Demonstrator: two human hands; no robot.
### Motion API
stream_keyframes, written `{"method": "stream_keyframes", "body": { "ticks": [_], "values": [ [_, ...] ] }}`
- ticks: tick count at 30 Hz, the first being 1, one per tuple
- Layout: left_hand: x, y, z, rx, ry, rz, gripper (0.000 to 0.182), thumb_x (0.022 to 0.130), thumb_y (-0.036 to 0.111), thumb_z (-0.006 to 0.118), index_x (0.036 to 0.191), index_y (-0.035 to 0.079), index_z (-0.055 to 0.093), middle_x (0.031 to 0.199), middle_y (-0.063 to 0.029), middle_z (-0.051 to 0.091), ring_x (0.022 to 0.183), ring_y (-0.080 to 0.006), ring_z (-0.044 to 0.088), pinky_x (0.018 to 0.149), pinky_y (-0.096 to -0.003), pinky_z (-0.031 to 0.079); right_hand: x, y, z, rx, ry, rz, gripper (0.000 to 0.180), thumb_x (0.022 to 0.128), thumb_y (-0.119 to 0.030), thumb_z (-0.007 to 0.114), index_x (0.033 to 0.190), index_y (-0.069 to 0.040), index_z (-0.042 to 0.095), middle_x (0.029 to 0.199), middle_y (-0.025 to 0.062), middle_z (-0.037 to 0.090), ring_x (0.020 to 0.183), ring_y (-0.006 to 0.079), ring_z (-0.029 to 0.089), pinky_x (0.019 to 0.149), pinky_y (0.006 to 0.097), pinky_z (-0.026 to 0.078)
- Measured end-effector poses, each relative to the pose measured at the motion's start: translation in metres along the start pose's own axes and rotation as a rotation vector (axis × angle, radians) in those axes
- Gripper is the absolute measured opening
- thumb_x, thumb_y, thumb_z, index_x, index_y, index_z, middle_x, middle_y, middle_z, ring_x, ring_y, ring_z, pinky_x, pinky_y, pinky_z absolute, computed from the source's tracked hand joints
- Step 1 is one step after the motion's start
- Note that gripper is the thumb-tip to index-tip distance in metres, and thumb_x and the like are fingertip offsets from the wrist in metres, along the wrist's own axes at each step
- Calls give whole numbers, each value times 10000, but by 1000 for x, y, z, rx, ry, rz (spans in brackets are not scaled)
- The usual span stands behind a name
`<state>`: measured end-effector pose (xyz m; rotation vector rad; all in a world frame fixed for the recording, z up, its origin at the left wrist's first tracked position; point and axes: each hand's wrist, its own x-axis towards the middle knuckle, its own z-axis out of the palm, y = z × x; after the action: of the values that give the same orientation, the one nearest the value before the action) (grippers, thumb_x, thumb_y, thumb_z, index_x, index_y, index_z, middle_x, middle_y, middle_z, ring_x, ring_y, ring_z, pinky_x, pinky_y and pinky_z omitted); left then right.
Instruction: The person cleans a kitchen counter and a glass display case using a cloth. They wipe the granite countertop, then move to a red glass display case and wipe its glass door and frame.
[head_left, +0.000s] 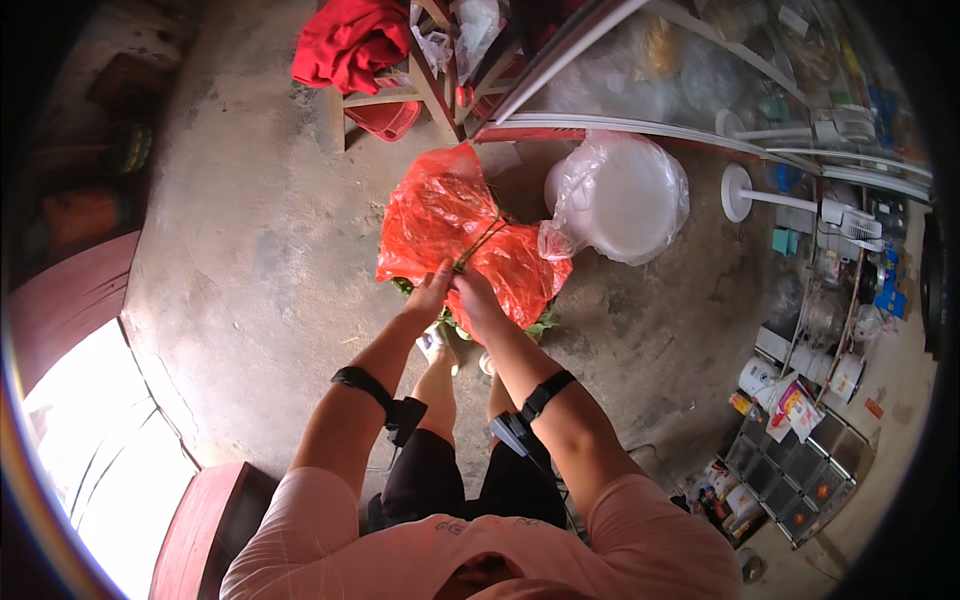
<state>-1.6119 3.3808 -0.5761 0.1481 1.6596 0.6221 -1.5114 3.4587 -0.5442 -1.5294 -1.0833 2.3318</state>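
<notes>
A bundle of leafy greens (545, 322) lies on the floor at my feet, mostly covered by red plastic sheeting (435, 202), possibly a bag. A thin greenish cord (486, 238) runs across the plastic and cinches its middle. My left hand (430, 294) and my right hand (474, 291) meet at the near end of this cord, their fingers closed on it. Leaves poke out from under the plastic along its near edge. The exact finger grip and any knot are too small to make out.
Beyond the bundle to the right stands a round white stack (630, 199) in clear plastic. A glass-sided cabinet (645, 124) is behind it. Wooden stools (420, 94) hold a red cloth (352, 45). A white fan (787, 199) and cluttered shelves line the right; a bright doorway (90, 442) opens at left.
</notes>
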Motion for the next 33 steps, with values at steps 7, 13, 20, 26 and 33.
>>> {"method": "stream_keyframes", "body": {
  "ticks": [7, 13, 20, 26, 33],
  "values": [
    [1, -15, -71, -216, 155, -118, 555, 947, 666, 447, 1144, 187, 648, 842, 57, 529, 758, -71, 442, 682, -257, 351, 24, -5, 69, -208, -61, -91, 351, 876, -232, 536, 1126, 9, 587, 926, 150, 673, 822, 248, 625, 725, 388, 472],
    [-1, -79, -133, -406, 343, 35, 793, 922, 708, 406, 1390, 74, 492, 1215, -166, 601, 1135, -285, 557, 949, -425, 435, 32, 2, 121, -414, -429, -160, 418, 839, -254, 582, 1149, 27, 568, 883, 176, 673, 816, 279, 645, 691, 408, 469],
    [11, -56, -191, 250, 404, -173, 904, 872, 659, 549, 1448, -14, 371, 1387, -262, 454, 1256, -341, 478, 1034, -452, 381, 4, -29, 51, -781, -680, -45, 574, 934, -347, 610, 1377, -1, 493, 1272, 160, 627, 1150, 217, 593, 965, 357, 455],
    [4, 54, -69, 528, 476, 291, 830, 925, 558, 530, 1498, 7, 292, 1512, -263, 330, 1426, -389, 286, 1164, -463, 241, -24, -60, -164, -731, -245, 38, 303, 867, -331, 584, 871, -37, 656, 747, 151, 636, 710, 222, 599, 704, 397, 478],
    [62, 174, 92, 399, 84, 396, 773, 978, 544, 469, 1445, -60, 351, 1434, -283, 445, 1347, -395, 426, 1102, -403, 348, 16, -120, -388, -864, 610, -212, 441, 893, -327, 573, 1136, 38, 616, 1117, 251, 654, 1066, 400, 612, 937, 461, 478]
  ]
}}
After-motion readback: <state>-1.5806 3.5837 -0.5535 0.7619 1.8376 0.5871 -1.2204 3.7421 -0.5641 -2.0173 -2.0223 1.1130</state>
